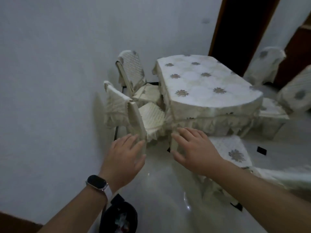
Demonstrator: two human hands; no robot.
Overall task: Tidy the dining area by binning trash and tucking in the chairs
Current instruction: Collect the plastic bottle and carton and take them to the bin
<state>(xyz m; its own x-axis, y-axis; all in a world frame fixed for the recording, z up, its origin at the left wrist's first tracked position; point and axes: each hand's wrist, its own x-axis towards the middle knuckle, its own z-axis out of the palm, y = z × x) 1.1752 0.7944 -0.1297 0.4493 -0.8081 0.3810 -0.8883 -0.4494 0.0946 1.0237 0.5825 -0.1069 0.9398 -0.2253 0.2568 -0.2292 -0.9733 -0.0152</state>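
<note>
1. Binning: the black bin (106,216) stands on the floor (168,190) at the lower edge of view, just beside the left forearm. Crumpled litter (121,219) shows inside it. On that evidence the trash step appears largely done. Whether waste lies elsewhere cannot be told.
2. Chairs, left side of the desk (202,84): the near chair (151,118) has its seat front against the skirt of the cloth, and most of the seat is exposed. The far chair (131,68) sits at an angle, with its seat only partly under. Neither reads as tucked in.
3. Chairs elsewhere: a third chair (230,148) at the near end stands out from the desk with its whole seat showing. Two covered chairs (269,64) on the far right side also stand off the desk edge. In my judgement most of the tucking is yet to do.
4. Hands: both are open, with fingers straight and spread, and neither grips anything. The left hand (126,157) reaches to the lower edge of the near chair's back. The right hand (195,148) lies over the seat's front corner and frill. The frame is blurred there, so contact cannot be confirmed.
5. Position: the near chair lies directly ahead of the two hands and between them. The desk is just beyond it, and the bin is behind and below the left hand.
6. Step in hand, as judged: pushing the near chair in under the desk.
</note>
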